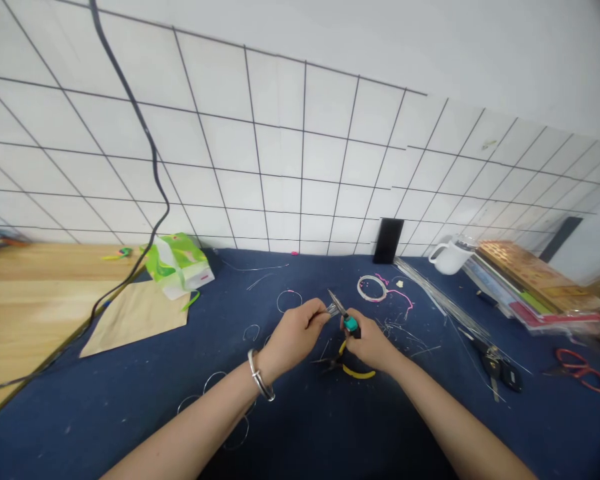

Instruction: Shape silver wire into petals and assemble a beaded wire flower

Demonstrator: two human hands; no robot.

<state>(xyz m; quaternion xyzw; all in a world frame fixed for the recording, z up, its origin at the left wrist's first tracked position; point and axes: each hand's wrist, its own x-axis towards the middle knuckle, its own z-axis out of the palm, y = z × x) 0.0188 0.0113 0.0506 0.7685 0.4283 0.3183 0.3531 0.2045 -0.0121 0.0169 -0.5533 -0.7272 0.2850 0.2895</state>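
Note:
My left hand [300, 333] is closed, its thumb and fingers pinching a small bunch of silvery wire [333, 310]. In my right hand [373, 343] are pliers [351, 324] with teal-and-black handles, their pointed jaws aimed up and left beside the wire. Whether the jaws grip the wire I cannot tell. Below my hands, on the dark blue cloth, lies a second pair of pliers with yellow handles [359, 373]. A wire ring [289, 301] lies beyond my left hand, and several more rings lie around my left forearm.
Cut wire bits [405, 333] are scattered right of my hands, near a white coil [372, 289] with pink cord. Farther right are long straight wires [443, 303], keys [492, 365], red-handled scissors [575, 368], a white mug [450, 257] and stacked books [535, 283]. A green tissue pack [177, 263] stands left.

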